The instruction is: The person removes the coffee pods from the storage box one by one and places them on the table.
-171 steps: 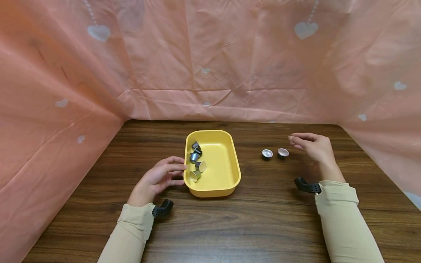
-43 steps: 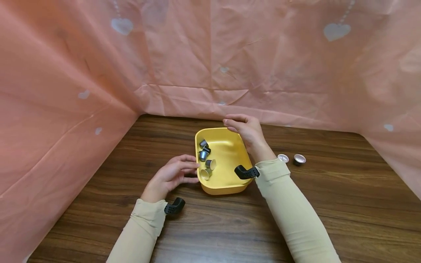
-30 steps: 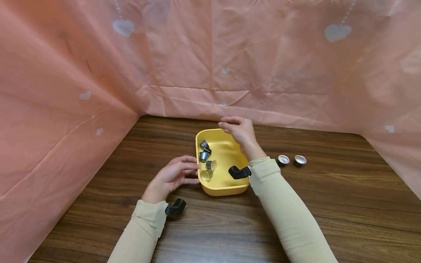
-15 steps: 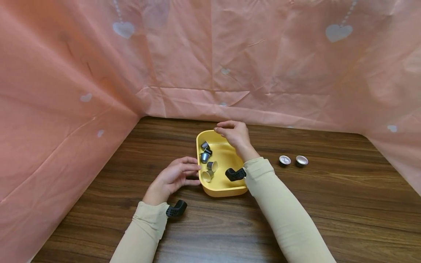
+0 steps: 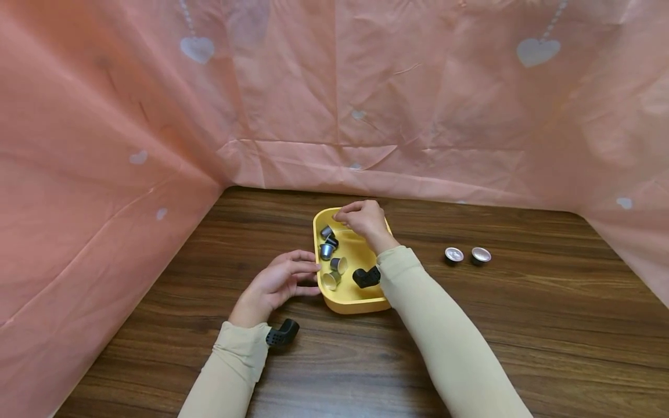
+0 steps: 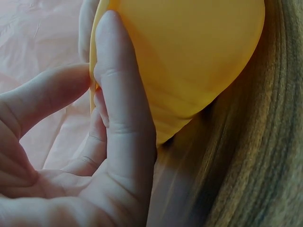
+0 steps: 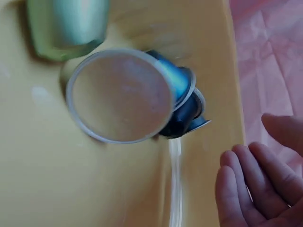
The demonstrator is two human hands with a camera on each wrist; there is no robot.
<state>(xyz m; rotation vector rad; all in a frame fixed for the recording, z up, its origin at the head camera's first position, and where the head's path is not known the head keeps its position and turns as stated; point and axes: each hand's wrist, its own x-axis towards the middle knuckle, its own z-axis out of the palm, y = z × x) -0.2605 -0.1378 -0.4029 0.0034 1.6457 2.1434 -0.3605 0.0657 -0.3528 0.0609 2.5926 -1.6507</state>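
Observation:
Several coffee pods lie along the left side inside a yellow tub [image 5: 355, 307]: a blue one [image 5: 326, 252], dark ones and a gold-green one [image 5: 331, 281]. My left hand [image 5: 272, 283] rests against the tub's left side. In the left wrist view its thumb touches the rim while a finger lies along the outer wall [image 6: 199, 52]. Over the far part of the tub hovers my right hand [image 5: 367, 220], fingertips toward the far left corner. The right wrist view shows its fingers [image 7: 260, 182] extended with nothing in them, beside a lidded pod [image 7: 120, 94].
Two foil-lidded pods, a left one [image 5: 453, 255] and a right one [image 5: 480, 255], stand on the wooden table [image 5: 334, 360] right of the tub. Pink curtain [image 5: 334, 87] with pale hearts encloses the back and sides. A black mount [image 5: 283, 332] sits on the left wrist.
My right hand has come from beside the two table pods to over the tub, and recently slid left and nearer. My left hand stays at the tub's side; the pods have not visibly changed place.

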